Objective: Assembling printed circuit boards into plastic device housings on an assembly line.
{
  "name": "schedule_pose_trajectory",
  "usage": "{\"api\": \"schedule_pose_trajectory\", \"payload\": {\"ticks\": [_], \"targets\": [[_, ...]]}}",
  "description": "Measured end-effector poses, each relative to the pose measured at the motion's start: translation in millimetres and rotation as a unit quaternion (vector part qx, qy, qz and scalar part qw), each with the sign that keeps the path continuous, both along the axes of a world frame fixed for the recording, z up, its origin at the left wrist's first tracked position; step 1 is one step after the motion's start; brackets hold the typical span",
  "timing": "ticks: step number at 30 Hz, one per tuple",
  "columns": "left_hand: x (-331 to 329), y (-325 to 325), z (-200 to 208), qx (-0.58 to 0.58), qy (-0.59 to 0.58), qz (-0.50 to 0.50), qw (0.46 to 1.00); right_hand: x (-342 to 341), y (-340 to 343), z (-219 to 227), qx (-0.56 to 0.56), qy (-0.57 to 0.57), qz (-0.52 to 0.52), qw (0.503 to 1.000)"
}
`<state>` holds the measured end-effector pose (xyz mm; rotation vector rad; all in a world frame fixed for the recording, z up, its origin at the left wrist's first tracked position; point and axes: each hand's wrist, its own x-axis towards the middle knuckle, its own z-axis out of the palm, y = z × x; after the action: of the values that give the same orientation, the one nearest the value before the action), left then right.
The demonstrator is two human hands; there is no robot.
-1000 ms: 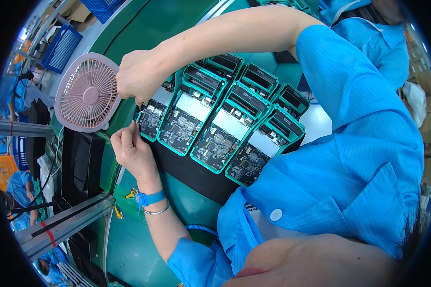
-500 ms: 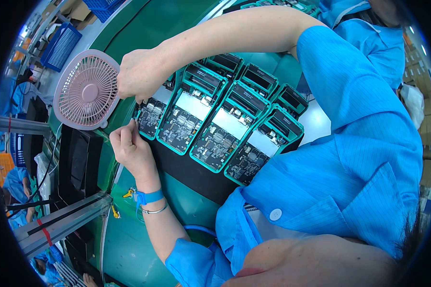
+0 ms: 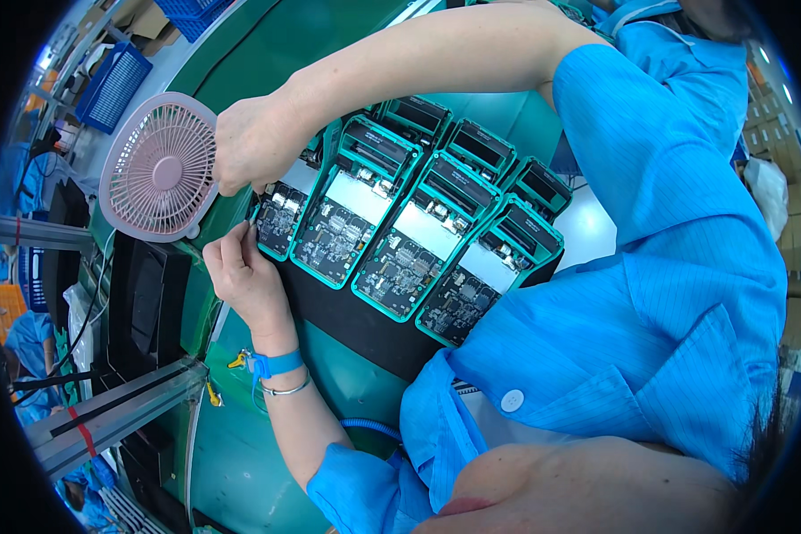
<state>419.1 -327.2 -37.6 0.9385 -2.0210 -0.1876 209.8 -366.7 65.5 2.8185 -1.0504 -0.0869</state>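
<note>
Where the front row ends nearest the pink plastic fan (image 3: 166,173), one teal-framed rectangular device (image 3: 279,222) lies open between both hands. Beside it: three matching open teal-framed units (image 3: 400,267) (boards exposed on all four, so none looks closed up); which steps are complete cannot be told. Bare right hand (image 3: 258,147): arm arched over the row, fingers curled down at the device's upper left. Bare left hand (image 3: 245,276), blue wristband (image 3: 285,363): raised from below, fingers bunched at the left edge; any grip, either hand, cannot be told.
</note>
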Motion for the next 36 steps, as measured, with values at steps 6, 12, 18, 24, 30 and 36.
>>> {"api": "schedule_pose_trajectory", "payload": {"ticks": [6, 12, 18, 24, 30, 36], "targets": [[0, -2, -3, -0.01, 0.0, -0.003, 1.0, 0, -2, 4, 0.017, 0.016, 0.012, 1.0], [0, -3, -2, -0.019, -0.002, -0.005, 1.0, -3, 1, 4, 0.024, -0.013, -0.024, 0.999], [-2, -6, -2, -0.029, -0.022, -0.019, 0.999, -4, 2, 6, 0.04, -0.018, -0.044, 0.998], [8, -16, -2, -0.042, -0.062, -0.065, 0.995, -1, 2, 6, 0.031, -0.024, -0.033, 0.999], [6, 5, 1, -0.02, -0.011, -0.073, 0.997, -7, 6, 4, 0.005, -0.029, -0.033, 0.999], [7, 59, 2, 0.053, 0.034, -0.039, 0.997, -11, 70, 23, 0.012, -0.087, -0.06, 0.994]]}}
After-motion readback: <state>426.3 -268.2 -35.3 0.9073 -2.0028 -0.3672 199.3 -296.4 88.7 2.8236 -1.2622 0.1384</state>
